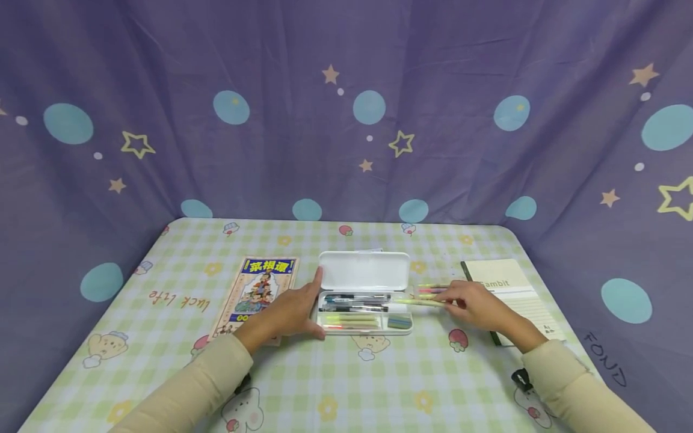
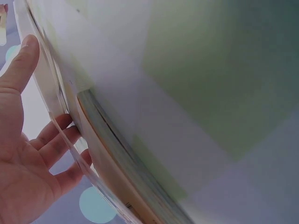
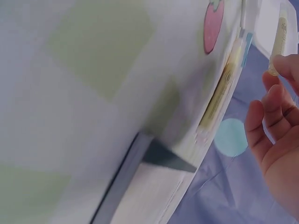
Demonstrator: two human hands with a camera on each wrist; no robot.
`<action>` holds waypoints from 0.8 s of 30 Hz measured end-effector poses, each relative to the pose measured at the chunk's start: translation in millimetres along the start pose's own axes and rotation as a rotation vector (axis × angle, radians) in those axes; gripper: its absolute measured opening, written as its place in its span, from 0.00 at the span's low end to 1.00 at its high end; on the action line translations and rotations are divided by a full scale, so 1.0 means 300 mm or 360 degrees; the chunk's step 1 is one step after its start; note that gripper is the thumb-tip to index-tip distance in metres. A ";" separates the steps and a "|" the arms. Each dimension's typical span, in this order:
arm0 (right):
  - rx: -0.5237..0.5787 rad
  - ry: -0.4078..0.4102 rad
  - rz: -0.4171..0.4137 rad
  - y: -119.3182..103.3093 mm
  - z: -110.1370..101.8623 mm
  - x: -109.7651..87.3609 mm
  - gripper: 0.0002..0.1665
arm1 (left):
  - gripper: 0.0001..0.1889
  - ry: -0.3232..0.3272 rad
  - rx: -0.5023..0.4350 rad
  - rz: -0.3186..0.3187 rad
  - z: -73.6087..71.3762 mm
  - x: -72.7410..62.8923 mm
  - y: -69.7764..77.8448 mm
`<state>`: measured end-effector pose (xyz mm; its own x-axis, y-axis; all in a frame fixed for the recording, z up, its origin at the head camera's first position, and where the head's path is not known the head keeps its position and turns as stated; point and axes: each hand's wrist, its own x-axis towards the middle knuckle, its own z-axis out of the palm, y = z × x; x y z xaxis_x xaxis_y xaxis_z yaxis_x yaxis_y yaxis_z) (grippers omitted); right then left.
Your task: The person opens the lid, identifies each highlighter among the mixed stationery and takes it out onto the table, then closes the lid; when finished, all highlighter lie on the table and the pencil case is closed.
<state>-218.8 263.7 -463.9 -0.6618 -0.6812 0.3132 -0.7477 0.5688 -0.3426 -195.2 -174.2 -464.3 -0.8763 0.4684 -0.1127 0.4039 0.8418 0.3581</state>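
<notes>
A white pencil case (image 1: 364, 332) lies with its lid (image 1: 364, 270) raised at the back. Several dark pens (image 1: 354, 308), pale yellow highlighters (image 1: 352, 319) and a grey-green eraser (image 1: 399, 323) are inside. My left hand (image 1: 295, 310) touches the case's left end with thumb and fingers spread; its palm shows in the left wrist view (image 2: 28, 158). Between thumb and fingertips, my right hand (image 1: 476, 304) pinches a pale yellow highlighter (image 3: 280, 39), whose far end overlaps the case's right side in the head view. Beneath that hand is a clear pack of coloured highlighters (image 1: 428, 290).
A comic-style book (image 1: 262, 288) lies left of the case, partly under my left forearm. On the right, a cream notebook (image 1: 509, 276) with a dark spine lies partly behind my right wrist. A purple curtain (image 1: 346, 162) stands behind the checked tablecloth (image 1: 346, 385).
</notes>
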 end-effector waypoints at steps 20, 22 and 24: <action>-0.0086 -0.0077 0.0174 0.099 -0.020 -0.092 0.14 | 0.77 -0.0023 -0.0023 -0.0021 -0.009 -0.003 0.009; -0.0098 -0.0078 0.0191 0.107 -0.018 -0.097 0.14 | 0.77 -0.0026 -0.0025 -0.0023 -0.009 -0.003 0.010; -0.0104 -0.0072 0.0197 0.114 -0.017 -0.100 0.14 | 0.77 -0.0031 -0.0019 -0.0029 -0.009 -0.003 0.010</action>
<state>-224.8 306.0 -480.6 -0.7470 -0.6233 0.2311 -0.6635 0.6776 -0.3172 -193.8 -172.9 -460.7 -0.8781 0.4585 -0.1372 0.3848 0.8468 0.3672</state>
